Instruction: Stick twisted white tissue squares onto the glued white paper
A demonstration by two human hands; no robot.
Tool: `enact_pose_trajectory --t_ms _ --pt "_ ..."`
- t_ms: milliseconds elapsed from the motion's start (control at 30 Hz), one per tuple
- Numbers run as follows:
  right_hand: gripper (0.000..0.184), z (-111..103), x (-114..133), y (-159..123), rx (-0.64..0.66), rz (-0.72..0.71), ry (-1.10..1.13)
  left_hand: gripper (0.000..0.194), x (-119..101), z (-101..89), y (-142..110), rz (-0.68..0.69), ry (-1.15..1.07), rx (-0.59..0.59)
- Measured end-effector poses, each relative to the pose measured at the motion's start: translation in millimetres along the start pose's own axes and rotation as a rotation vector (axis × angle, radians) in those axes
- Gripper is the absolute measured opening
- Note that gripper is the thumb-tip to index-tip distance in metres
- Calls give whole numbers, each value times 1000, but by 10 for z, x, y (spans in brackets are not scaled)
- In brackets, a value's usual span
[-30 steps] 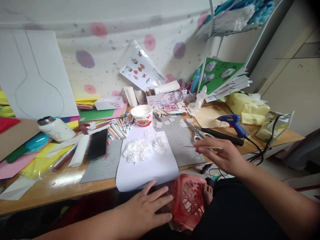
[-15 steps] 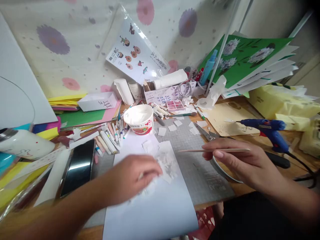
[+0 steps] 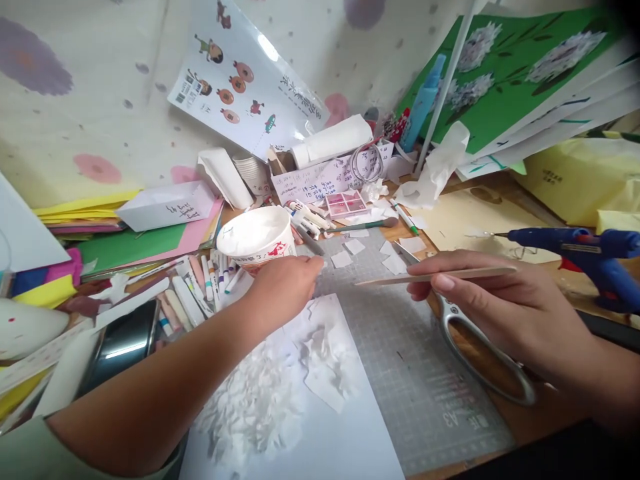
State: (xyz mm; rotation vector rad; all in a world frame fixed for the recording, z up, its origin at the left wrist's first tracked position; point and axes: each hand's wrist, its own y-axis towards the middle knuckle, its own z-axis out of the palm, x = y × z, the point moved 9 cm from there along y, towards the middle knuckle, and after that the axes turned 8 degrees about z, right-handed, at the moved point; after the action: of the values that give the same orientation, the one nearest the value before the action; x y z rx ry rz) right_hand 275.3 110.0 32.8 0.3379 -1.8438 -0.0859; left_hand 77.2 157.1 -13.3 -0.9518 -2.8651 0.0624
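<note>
My left hand (image 3: 283, 287) reaches forward over a white sheet (image 3: 345, 427), fingers curled beside a white paper bowl (image 3: 255, 237); what the fingers hold is hidden. Crumpled white paper bits (image 3: 270, 393) lie heaped on the sheet below my forearm. My right hand (image 3: 495, 307) pinches a thin wooden stick (image 3: 435, 277) that points left over the grey cutting mat (image 3: 415, 373). Steel scissors (image 3: 465, 327) lie on the mat under that hand.
A blue glue gun (image 3: 585, 250) lies at the right. Markers (image 3: 200, 287) are strewn left of the bowl, with a dark phone (image 3: 120, 343) beside them. Coloured paper stacks (image 3: 130, 230), a written-on box (image 3: 325, 180) and green flower sheets (image 3: 505, 80) crowd the back.
The view has moved closer to the desk. My left hand went from the paper heap forward to the bowl. My right hand keeps the stick level.
</note>
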Motion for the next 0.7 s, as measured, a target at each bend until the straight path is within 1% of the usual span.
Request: enact_pose_trajectory --t_ms 100,167,233,300,333,400,467,600,700 --pt "13 -26 -90 39 -4 25 59 13 -4 -20 37 5 21 9" --pt "13 -32 -127 56 -8 38 89 14 -9 -33 47 9 22 15" --pt "12 -36 -124 56 -11 34 93 16 -17 -49 60 11 17 19" --pt "12 -41 -104 46 -10 31 94 11 -34 -76 93 17 7 11" --pt "12 -43 -98 40 -7 35 104 10 -48 -93 121 21 1 2" --pt "13 -51 -90 24 4 41 145 18 -84 -121 197 36 -8 -19" --pt "13 -63 -84 5 14 39 191 22 -126 -131 290 53 -9 -31" --pt "13 -69 -97 -44 47 47 245 14 -202 -97 451 94 -14 -18" --pt "14 -79 -107 -77 57 51 268 13 -206 -92 489 97 -29 -18"
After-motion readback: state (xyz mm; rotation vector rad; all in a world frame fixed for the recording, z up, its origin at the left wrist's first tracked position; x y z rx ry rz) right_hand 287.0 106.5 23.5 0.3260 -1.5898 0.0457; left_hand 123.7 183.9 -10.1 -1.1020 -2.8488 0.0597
